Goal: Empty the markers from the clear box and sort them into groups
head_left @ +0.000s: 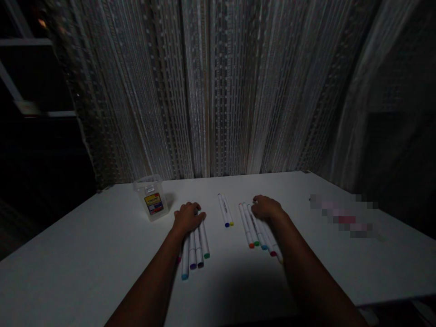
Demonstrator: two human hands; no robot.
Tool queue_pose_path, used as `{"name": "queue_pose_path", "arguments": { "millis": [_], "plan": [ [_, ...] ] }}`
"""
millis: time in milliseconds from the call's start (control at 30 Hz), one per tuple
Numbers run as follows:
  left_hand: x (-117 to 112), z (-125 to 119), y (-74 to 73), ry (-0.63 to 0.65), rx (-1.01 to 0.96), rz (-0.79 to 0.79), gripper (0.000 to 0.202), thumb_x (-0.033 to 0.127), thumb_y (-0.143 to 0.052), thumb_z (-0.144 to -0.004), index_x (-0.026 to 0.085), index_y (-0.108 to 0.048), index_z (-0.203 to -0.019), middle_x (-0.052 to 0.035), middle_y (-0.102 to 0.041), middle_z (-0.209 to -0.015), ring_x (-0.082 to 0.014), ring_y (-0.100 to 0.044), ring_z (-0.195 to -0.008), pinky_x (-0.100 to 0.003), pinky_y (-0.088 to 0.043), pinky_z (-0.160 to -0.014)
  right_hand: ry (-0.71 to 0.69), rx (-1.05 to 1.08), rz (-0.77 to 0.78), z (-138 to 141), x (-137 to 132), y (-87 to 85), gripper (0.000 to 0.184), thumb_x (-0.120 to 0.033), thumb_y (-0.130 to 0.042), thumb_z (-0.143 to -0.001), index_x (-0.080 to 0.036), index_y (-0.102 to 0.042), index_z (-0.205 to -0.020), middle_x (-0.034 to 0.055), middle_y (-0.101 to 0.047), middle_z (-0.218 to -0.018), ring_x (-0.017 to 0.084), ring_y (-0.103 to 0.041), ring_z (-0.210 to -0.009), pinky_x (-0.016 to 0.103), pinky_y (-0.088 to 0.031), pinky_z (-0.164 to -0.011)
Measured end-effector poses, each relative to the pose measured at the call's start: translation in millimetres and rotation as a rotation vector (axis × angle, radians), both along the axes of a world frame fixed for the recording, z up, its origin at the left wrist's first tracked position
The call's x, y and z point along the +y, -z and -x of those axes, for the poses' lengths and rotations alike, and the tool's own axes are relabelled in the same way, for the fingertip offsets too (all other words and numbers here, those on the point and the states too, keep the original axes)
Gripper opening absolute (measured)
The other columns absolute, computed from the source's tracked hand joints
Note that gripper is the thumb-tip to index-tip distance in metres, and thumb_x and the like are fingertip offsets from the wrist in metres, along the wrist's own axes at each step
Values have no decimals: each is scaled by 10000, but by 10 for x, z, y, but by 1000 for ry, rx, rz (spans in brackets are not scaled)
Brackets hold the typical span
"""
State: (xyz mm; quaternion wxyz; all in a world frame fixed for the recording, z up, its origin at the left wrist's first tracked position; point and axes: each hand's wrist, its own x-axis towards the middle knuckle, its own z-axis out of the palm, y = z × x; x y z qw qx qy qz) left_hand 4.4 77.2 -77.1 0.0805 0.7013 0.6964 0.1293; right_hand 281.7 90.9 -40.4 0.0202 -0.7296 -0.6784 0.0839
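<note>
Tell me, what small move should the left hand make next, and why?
Perhaps the left hand should nudge the light-blue-capped marker slightly away from the person: its cap sits nearer them than that of the purple-capped marker beside it, and the hand lies over their far ends.

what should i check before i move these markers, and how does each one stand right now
1. Left hand at the left group of markers: ok, it lies over their far ends.
2. Right hand at the right group of markers: ok, it is over the far ends there.
3. Firm grip by either hand: cannot tell, the fingers hide any contact.
4. Middle pair of markers apart from both hands: ok, the blue-ended and yellow-ended ones lie between them.
5. All markers in one group: not ok, they lie in three.
6. Clear container standing: ok, upright beyond the left hand, on its left side.
</note>
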Motion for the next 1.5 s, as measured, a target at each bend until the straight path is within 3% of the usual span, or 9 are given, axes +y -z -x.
{"name": "queue_pose_path", "arguments": {
  "millis": [200, 600, 1033, 1200, 1333, 1500],
  "plan": [
    [3, 3, -4, 4, -3, -6, 345, 458, -501, -793, 248, -612, -1043, -82, -623, -1161, -281, -532, -1116, -422, -414, -866, -4, 20, 34, -62, 36, 20, 439, -162, -506, -757, -131, -588, -1187, 164, -628, -1188, 259, -608, -1062, 313, -455, -799],
    [-15, 3, -13, 4, -3, -15, 367, 452, -492, -792, 230, -619, -1055, -90, -628, -1142, -299, -537, -1106, -453, -423, -864, -6, 25, -23, 36, -12, 9, 421, -171, -490, -781, -145, -584, -1190, 151, -621, -1205, 260, -596, -1080, 314, -448, -816],
    [-18, -7, -14, -1, 17, -21, 353, 455, -501, -798, 243, -617, -1056, -78, -632, -1148, -281, -538, -1113, -411, -427, -865, -96, -45, -52, 176, -34, 57, 436, -419, -472, -834, -158, -598, -1160, 146, -612, -1201, 282, -577, -1088, 359, -431, -841],
    [-4, -28, -5, -5, 9, -12, 356, 456, -495, -802, 240, -611, -1060, -84, -622, -1162, -277, -527, -1120, -429, -416, -875, -99, -62, -28, 314, -111, 23, 606, -601, -476, -791, -157, -572, -1193, 182, -556, -1242, 327, -503, -1158, 399, -406, -865],
    [6, -37, 9, -2, 7, -19, 351, 451, -500, -798, 242, -617, -1055, -87, -619, -1164, -279, -525, -1121, -430, -415, -868, -141, -106, 12, 384, -148, 15, 593, -456, -544, -769, -199, -480, -1300, 168, -505, -1294, 334, -455, -1200, 412, -384, -890],
    [24, -24, 40, 16, 3, -45, 326, 438, -508, -795, 248, -638, -1025, -76, -636, -1132, -270, -546, -1099, -419, -414, -862, -105, -92, 14, 262, -92, 46, 586, -369, -537, -767, -229, -444, -1328, 157, -489, -1297, 329, -456, -1192, 413, -383, -885]
  ]
}}
